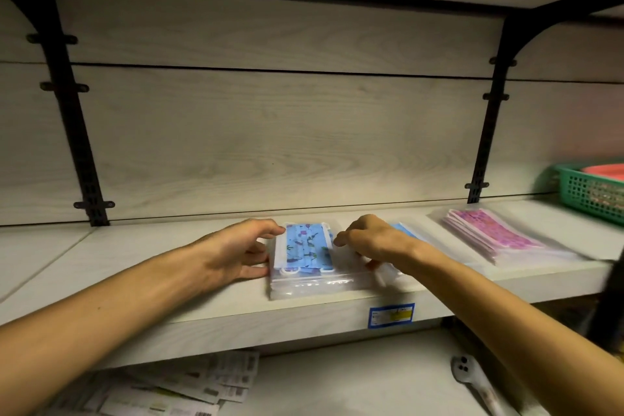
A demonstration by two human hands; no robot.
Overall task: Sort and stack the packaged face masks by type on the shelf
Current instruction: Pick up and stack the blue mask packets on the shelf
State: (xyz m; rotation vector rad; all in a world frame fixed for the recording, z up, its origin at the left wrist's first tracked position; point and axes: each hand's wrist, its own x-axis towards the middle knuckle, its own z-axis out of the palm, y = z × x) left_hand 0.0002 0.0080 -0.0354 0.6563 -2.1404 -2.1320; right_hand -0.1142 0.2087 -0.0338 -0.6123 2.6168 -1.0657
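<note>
I see the stack of blue patterned mask packs lying flat at the centre of the frame, near the front edge of the pale wooden shelf. My left hand sits against the stack's left side, thumb along its lower left edge and fingers curled round its upper corner. My right hand is at the stack's right edge, fingers bent down onto the clear plastic; whether it truly grips I cannot tell. A plain blue pack peeks out behind that hand. Right of centre lies a stack of pink mask packs, well apart. A green basket stands at the right edge.
</note>
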